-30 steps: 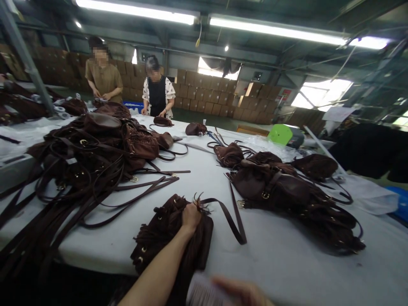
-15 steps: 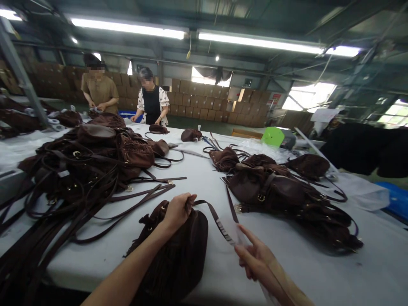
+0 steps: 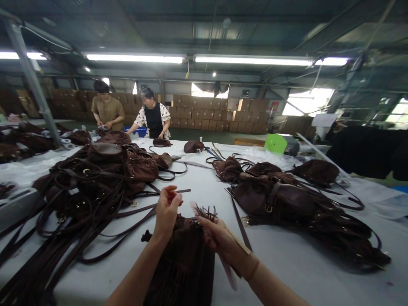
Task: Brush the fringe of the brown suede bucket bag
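A dark brown fringed bag [image 3: 186, 259] lies in front of me at the near side of the table. My right hand [image 3: 219, 240] is closed on the fringe [image 3: 205, 212] at its upper right, with thin strands poking out above the fingers. A translucent plastic strip [image 3: 228, 274] hangs below that hand, and a pale tip shows by its fingertips. Over the bag's upper left side, my left hand [image 3: 167, 208] is raised with loosely bent fingers. I see nothing held in it.
A heap of brown bags with straps [image 3: 105, 170] covers the table's left side. More brown bags [image 3: 280, 199] lie at the right, a loose strap [image 3: 239, 221] beside them. Two people [image 3: 153, 117] stand across the table. A green object [image 3: 274, 143] is at the back right.
My left hand has let go of the bag's strap and lifted slightly. My right hand has moved left from the strap and its white label to the bag's fringe. The view has tilted up.
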A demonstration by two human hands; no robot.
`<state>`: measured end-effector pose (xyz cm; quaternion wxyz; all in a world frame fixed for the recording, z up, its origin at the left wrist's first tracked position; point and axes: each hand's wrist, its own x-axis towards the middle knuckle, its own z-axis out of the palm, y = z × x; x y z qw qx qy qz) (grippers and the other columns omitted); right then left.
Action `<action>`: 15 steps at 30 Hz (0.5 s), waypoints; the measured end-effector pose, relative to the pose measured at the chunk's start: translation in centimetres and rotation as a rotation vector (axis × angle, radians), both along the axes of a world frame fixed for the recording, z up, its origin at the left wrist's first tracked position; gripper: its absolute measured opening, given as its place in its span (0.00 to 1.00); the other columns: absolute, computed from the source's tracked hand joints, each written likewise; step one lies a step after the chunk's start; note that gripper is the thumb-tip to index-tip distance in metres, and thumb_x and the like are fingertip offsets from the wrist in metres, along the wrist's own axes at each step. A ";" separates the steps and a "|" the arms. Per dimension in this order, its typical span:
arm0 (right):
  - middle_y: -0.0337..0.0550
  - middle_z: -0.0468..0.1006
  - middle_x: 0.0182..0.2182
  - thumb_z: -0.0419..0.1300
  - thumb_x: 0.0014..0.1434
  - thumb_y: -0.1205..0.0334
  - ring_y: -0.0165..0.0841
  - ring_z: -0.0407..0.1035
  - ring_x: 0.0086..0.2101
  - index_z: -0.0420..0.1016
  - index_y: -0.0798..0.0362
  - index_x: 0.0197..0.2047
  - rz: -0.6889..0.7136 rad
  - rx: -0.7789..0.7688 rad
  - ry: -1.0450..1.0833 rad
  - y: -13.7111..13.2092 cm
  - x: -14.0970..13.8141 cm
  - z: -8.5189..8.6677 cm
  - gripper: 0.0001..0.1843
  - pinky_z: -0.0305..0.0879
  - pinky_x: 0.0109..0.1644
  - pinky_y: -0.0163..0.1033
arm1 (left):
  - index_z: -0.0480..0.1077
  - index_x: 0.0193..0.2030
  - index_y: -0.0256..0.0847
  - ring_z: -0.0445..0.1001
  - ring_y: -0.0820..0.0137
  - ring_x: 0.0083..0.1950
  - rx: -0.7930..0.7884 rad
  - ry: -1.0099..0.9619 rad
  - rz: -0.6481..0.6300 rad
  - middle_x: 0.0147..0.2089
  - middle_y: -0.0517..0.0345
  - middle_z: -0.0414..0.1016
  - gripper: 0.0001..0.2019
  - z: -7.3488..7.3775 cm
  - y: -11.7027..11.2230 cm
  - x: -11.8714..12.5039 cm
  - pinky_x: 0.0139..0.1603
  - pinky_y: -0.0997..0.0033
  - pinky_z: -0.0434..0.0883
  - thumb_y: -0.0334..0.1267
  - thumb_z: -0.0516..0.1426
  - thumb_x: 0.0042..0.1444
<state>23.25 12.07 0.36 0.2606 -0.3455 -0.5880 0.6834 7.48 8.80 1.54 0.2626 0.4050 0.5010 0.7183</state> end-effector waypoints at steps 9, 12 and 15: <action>0.32 0.67 0.18 0.66 0.53 0.42 0.23 0.54 0.13 0.72 0.55 0.43 0.193 0.039 -0.018 -3.5 2.8 0.8 0.25 0.50 0.14 0.27 | 0.69 0.34 0.40 0.75 0.64 0.39 -0.336 0.520 -0.393 0.35 0.53 0.75 0.09 -7.2 -0.3 5.9 0.42 0.67 0.70 0.42 0.53 0.59; 0.34 0.64 0.20 0.62 0.58 0.40 0.23 0.52 0.17 0.77 0.55 0.42 0.418 0.102 -0.164 -6.4 4.6 1.6 0.25 0.47 0.18 0.29 | 0.68 0.34 0.42 0.73 0.62 0.32 -0.574 0.632 -0.194 0.26 0.55 0.70 0.17 -9.4 1.4 6.0 0.34 0.65 0.66 0.48 0.45 0.65; 0.35 0.57 0.22 0.61 0.60 0.39 0.25 0.50 0.24 0.78 0.55 0.30 0.614 0.035 -0.157 -8.9 7.0 1.9 0.24 0.45 0.25 0.32 | 0.69 0.37 0.41 0.73 0.62 0.33 -0.653 0.649 -0.081 0.28 0.55 0.70 0.18 -11.5 2.5 5.3 0.35 0.67 0.66 0.45 0.42 0.67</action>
